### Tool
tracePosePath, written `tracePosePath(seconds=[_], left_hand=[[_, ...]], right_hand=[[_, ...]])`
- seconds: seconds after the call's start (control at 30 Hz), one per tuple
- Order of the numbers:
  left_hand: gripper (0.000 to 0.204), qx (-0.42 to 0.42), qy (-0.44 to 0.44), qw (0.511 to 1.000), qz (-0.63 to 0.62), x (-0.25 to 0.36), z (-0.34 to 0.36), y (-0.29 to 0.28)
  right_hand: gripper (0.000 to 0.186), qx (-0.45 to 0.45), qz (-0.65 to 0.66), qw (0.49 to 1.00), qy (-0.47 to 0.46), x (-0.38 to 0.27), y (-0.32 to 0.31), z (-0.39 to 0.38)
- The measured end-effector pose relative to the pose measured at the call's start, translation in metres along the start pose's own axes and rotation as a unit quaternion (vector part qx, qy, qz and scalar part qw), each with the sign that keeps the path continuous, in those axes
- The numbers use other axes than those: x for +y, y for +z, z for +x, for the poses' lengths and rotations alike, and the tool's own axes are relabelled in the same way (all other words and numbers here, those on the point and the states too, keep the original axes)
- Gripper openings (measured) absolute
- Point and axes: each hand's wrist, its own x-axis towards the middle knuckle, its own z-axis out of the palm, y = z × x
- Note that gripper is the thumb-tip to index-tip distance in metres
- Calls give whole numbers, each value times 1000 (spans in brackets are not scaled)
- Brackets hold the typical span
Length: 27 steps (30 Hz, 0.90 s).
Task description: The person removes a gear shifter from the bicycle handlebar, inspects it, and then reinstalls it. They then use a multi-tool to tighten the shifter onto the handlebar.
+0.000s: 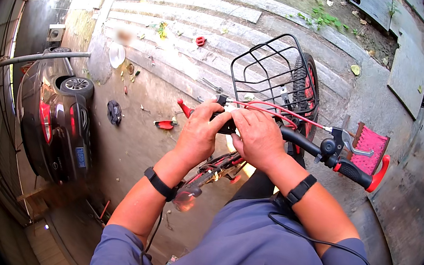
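My left hand (199, 131) and my right hand (259, 136) meet over the left part of a bicycle handlebar (302, 141). My left fingers close round the black brake lever mount (221, 100), where a red cable (263, 108) ends. Fingertips of my right hand press together beside it; what they grip is hidden beneath them. A red grip end (185, 108) sticks out past my left hand. On the right side are a silver brake lever (359, 147), a black bell (328, 145) and a black grip (355, 173). Ahead sits a black wire basket (267, 75) above the front wheel (311, 76).
A dark car (57, 128) stands at the left. Broad stone steps (184, 19) rise ahead. Scattered on the ground are a white bowl (116, 55), a black object (114, 112) and a red-and-black piece (165, 124). A pink-topped stool (369, 148) stands right of the bicycle.
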Motion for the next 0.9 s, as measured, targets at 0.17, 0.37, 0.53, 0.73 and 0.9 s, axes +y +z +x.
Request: tracePosePath(seconds=[0.17, 0.37, 0.53, 0.73, 0.9], left_hand=[[53, 19, -28, 999, -18, 3, -3, 5], [63, 68, -45, 997, -18, 5, -9, 10], [51, 140, -419, 847, -296, 9, -37, 16], [38, 66, -530, 547, -645, 29, -6, -3], [30, 38, -542, 561, -624, 18, 3, 8]], right_hand=[[56, -19, 2, 1000, 6, -3, -3, 3], [55, -39, -14, 999, 9, -1, 4, 2], [51, -31, 47, 998, 17, 1, 1, 2], [53, -11, 69, 997, -18, -2, -2, 7], [51, -35, 71, 996, -40, 0, -12, 6]])
